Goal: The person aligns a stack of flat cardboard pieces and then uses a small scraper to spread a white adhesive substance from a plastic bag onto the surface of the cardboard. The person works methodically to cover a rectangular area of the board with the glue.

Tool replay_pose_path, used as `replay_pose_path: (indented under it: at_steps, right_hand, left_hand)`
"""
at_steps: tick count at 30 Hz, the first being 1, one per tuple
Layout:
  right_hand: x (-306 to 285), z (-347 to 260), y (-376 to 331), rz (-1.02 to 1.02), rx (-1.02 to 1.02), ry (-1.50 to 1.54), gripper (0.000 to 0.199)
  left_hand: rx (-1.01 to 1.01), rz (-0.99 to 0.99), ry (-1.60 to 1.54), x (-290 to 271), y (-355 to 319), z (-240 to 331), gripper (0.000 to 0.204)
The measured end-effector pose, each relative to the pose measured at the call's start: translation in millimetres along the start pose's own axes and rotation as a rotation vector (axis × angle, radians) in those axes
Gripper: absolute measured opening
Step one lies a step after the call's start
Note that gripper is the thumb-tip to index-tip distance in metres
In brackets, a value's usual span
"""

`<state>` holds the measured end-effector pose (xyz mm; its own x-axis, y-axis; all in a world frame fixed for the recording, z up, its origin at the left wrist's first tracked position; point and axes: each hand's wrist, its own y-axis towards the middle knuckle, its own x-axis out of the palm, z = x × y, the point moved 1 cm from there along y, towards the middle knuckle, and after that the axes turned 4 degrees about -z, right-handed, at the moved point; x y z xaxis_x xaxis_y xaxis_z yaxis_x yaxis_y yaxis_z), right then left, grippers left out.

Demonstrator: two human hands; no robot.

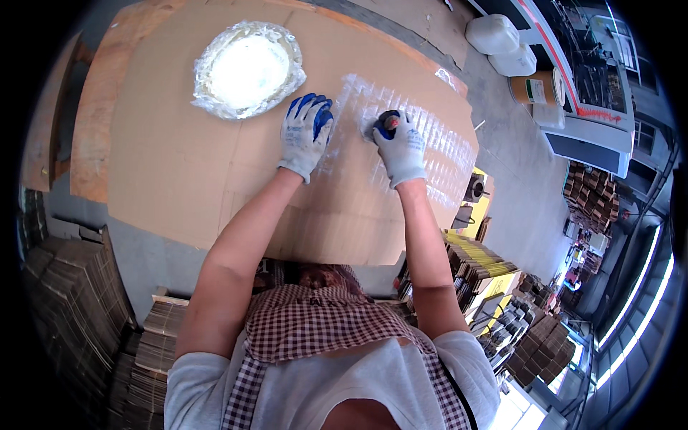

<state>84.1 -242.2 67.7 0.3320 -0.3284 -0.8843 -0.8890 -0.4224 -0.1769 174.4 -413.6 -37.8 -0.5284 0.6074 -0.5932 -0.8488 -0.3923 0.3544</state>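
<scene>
Head view: the gloved left hand lies spread flat on a cardboard sheet; the right hand grips a glue brush over white streaks. Even strokes would likely serve best.

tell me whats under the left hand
The left hand lies flat on a brown cardboard sheet, at the edge of a shiny white wet patch. The glove covers whatever lies directly beneath the palm.
</scene>
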Motion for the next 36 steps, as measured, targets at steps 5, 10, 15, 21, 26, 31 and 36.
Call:
replay_pose_path:
  at_steps: [5,10,15,21,26,31,36]
  right_hand:
    - [2.3,-6.5,-25.1,-0.026,0.059,0.338,0.043]
    - [15.7,-11.6,-37.2,0.041,-0.004,-0.124,0.039]
    - [4.3,-14.1,-59.8,0.061,0.043,0.206,0.041]
    - [27.9,-2.2,-79.1,0.051,0.013,-0.012,0.041]
    - [22.3,-14.8,-110.3,0.128,0.018,0.313,0.043]
    - [55.5,6.7,-118.1,0.123,0.010,0.198,0.044]
    - [40.9,3.7,-130.4,0.198,-0.037,0.219,0.046]
  left_hand:
    - [0.017,0.031,-0.006,-2.8,0.5,-1.7,0.033]
    - [0.015,0.015,0.004,1.2,0.6,-3.2,0.034]
    - [-0.018,-0.008,0.027,-2.6,-6.2,0.4,0.033]
    - [-0.016,-0.012,0.012,-3.1,1.5,4.0,0.032]
    - [-0.007,0.005,0.020,-2.9,-1.4,-2.6,0.031]
    - [-0.007,-0.015,0.010,-1.1,2.3,2.3,0.031]
    - [-0.012,0.006,0.031,0.1,-4.9,-1.0,0.031]
